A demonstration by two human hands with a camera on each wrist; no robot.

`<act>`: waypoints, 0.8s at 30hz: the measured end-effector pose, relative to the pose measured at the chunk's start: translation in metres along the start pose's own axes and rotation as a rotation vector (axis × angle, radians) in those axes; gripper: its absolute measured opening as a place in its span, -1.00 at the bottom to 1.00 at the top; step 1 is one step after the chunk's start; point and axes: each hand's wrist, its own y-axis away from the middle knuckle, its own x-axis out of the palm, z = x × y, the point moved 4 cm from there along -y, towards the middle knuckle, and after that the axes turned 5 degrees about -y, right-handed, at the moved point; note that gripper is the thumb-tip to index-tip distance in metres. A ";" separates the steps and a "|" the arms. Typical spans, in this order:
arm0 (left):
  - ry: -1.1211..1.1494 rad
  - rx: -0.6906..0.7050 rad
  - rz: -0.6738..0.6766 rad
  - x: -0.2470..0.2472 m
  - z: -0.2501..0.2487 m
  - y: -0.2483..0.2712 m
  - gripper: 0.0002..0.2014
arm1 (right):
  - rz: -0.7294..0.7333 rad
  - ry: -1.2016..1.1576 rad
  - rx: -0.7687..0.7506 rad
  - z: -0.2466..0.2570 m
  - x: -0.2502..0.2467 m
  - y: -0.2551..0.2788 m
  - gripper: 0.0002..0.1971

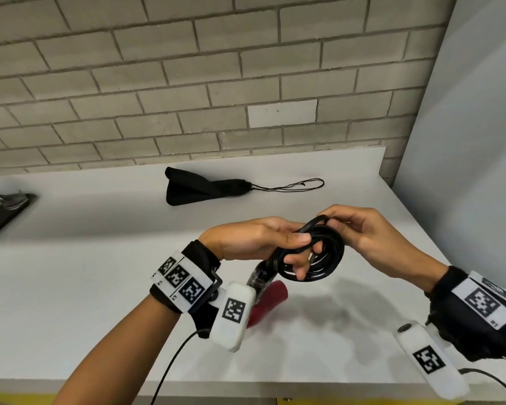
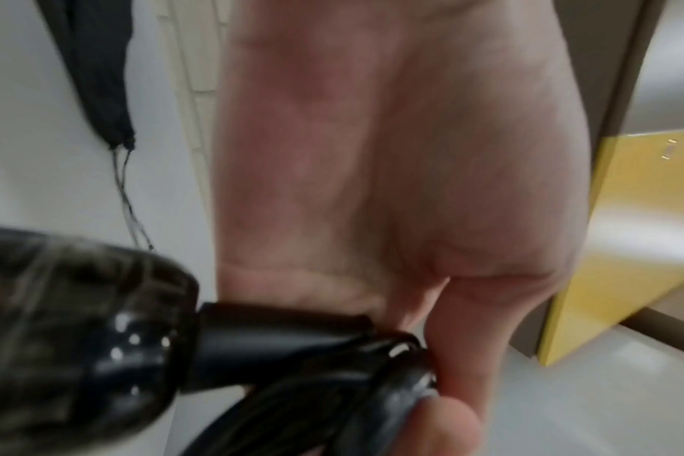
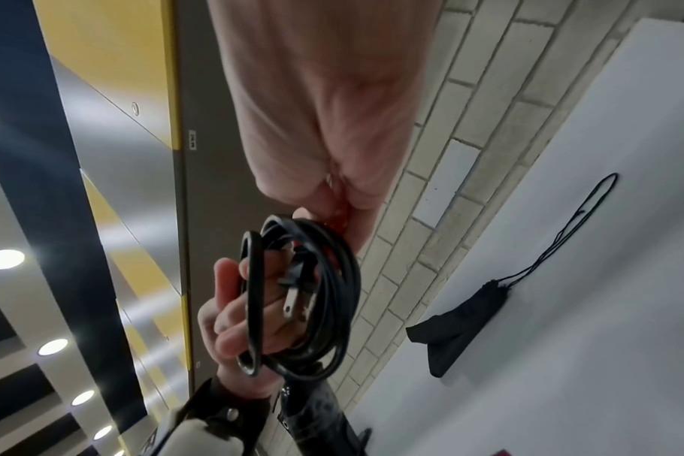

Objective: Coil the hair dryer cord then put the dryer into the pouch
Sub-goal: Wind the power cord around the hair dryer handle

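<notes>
**Fingers hold the black cord loops above the table**

The fingers (image 1: 297,266) of the left hand (image 1: 254,238) poke through the middle of the coiled cord (image 1: 319,260), and the thumb lies over the top of the loops. So the left hand is curled round the cord and holds it up in the air. The right hand (image 1: 365,232) is just beside it, on the other side of the loops. Its fingertips (image 1: 329,217) are pressed together on the top strand of the cord, pinching it.

In the right wrist view, the plug (image 3: 293,293) with its two metal pins sits inside the ring of loops, against the left hand's fingers. The cord makes several round loops, all bunched together.

The hair dryer (image 1: 265,296) hangs below the left hand. Its handle is black and shiny and its body is dark red. It is partly hidden behind the white wrist camera (image 1: 232,312). I cannot tell if it touches the table.

The black pouch (image 1: 199,187) lies flat on the white table (image 1: 85,273), farther back near the brick wall (image 1: 187,83), well apart from the hands. Its thin drawstring (image 1: 292,185) trails out to the right in a long loop. Something dark (image 1: 3,209) sits at the far left edge of the table, too cut off to make out
</notes>
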 end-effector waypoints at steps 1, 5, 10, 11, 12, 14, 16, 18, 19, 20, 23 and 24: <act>-0.068 -0.010 -0.049 -0.003 -0.002 0.001 -0.79 | -0.003 -0.023 0.013 0.000 -0.001 0.000 -0.77; -0.400 0.003 -0.271 -0.018 -0.006 0.006 -0.75 | 0.006 -0.155 0.104 -0.006 0.000 0.001 -0.73; -0.468 0.019 -0.377 -0.010 0.002 0.004 -0.83 | -0.015 -0.453 0.273 -0.021 0.003 0.001 -0.72; -0.475 0.024 -0.397 -0.009 0.004 0.002 -0.81 | -0.026 -0.496 0.313 -0.023 0.002 0.001 -0.69; -0.483 0.036 -0.409 -0.008 0.005 0.000 -0.78 | -0.040 -0.519 0.343 -0.025 0.000 0.001 -0.64; -0.481 0.078 -0.427 -0.006 0.003 -0.003 -0.82 | -0.058 -0.549 0.377 -0.027 -0.001 0.002 -0.48; -0.494 0.103 -0.459 -0.005 0.002 -0.007 -0.84 | -0.085 -0.572 0.358 -0.021 0.001 0.003 -0.47; -0.538 0.075 -0.493 -0.008 0.004 -0.010 -0.82 | -0.126 -0.619 0.343 -0.014 0.005 0.004 -0.65; -0.568 0.053 -0.505 -0.009 0.006 -0.011 -0.81 | -0.132 -0.636 0.355 -0.010 0.008 0.005 -0.58; -0.582 0.035 -0.514 -0.010 0.008 -0.012 -0.80 | -0.112 -0.632 0.365 -0.008 0.011 0.005 -0.49; -0.622 0.014 -0.561 -0.010 0.010 -0.015 -0.81 | -0.104 -0.406 0.347 -0.002 0.016 0.004 -0.54; -0.655 0.007 -0.579 -0.010 0.010 -0.016 -0.81 | -0.103 -0.304 0.357 -0.003 0.015 0.004 -0.65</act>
